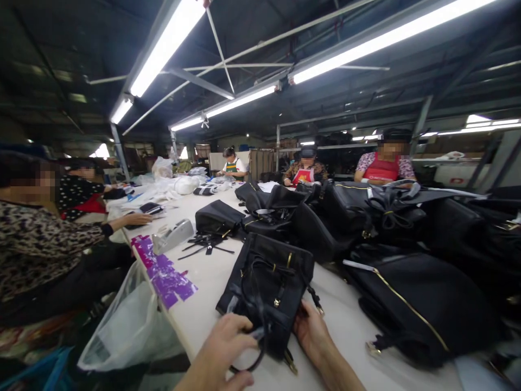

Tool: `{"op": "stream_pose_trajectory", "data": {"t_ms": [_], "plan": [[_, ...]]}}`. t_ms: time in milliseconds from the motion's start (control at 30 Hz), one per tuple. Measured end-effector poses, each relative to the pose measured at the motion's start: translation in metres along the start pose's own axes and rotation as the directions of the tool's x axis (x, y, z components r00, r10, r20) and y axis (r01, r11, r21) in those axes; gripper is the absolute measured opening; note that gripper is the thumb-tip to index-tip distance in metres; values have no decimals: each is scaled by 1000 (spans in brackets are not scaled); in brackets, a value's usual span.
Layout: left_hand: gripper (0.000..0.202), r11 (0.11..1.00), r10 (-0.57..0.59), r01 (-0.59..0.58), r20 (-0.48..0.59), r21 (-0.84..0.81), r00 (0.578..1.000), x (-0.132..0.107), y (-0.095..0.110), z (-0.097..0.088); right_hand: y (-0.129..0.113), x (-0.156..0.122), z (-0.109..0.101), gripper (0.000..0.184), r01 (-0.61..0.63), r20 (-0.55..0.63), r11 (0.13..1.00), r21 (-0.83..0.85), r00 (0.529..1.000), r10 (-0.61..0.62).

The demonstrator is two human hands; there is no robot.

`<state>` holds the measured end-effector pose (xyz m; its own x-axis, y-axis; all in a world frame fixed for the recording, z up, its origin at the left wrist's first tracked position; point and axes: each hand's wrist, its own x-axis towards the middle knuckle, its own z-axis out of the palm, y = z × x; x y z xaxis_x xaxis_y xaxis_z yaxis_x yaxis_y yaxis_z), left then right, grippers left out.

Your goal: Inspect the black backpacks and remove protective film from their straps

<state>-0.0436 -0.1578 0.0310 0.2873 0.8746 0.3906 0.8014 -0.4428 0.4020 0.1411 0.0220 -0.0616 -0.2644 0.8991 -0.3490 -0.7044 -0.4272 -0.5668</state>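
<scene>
A black bag (pixel 271 290) with gold zips, thin straps and gold fittings lies tilted on the white table in front of me. My left hand (pixel 226 347) is at its near left corner, thumb and fingers apart, beside the looped strap (pixel 264 339). Some clear plastic wrapping shows on the strap near those fingertips. On the opposite side, my right hand (pixel 312 330) grips the bag's lower right edge, its fingers partly hidden behind the black material. A gold zip end (pixel 290 363) hangs from the bag's near edge between my two hands.
More black bags (pixel 411 304) are heaped on the right and further back. A grey tape dispenser (pixel 174 236) stands left, near purple tape (pixel 169 277) on the table edge (pixel 179 331). A clear plastic bag (pixel 130 326) hangs there. Several co-workers sit around the table.
</scene>
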Motion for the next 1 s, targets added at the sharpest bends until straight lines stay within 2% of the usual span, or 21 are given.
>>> {"op": "stream_pose_trajectory", "data": {"t_ms": [33,100,167,267,367,467,533,600,700,800,933,1000], "plan": [[49,998,-12,16,-67,55,998,-9,-11,5,0,-1,1,14,5,0,1000,-10,1000,-5],[70,989,-24,42,-125,144,992,-23,-34,17,-1,-5,4,19,15,8,999,-30,1000,-14],[76,977,-19,46,-129,208,991,-32,-52,27,-2,-11,9,24,18,25,998,-52,1000,-17],[62,964,4,32,-137,263,991,-32,-62,38,-5,-20,14,37,13,62,996,-93,998,-8],[29,951,19,41,-190,307,982,-24,-56,42,-7,-27,16,46,8,119,990,-142,993,9],[19,951,55,25,-250,308,967,-13,-48,38,-6,-31,17,54,16,161,981,-192,987,16],[15,968,66,2,-260,252,963,-4,-42,29,-7,-35,20,61,48,168,966,-254,986,-5],[13,987,30,12,-258,160,966,8,-36,16,-10,-41,26,68,102,175,938,-331,983,-46],[11,999,-26,32,-279,17,960,30,-21,-10,-23,-52,38,80,183,177,885,-429,977,-116],[13,997,-42,15,-351,-80,935,59,-3,-39,-44,-62,47,91,268,238,823,-501,957,-166],[17,984,-97,22,-434,-176,896,104,23,-78,-77,-76,51,89,410,414,714,-568,892,-183],[18,984,-93,9,-472,-177,877,125,36,-95,-91,-85,51,82,529,509,594,-606,832,-222]]}}
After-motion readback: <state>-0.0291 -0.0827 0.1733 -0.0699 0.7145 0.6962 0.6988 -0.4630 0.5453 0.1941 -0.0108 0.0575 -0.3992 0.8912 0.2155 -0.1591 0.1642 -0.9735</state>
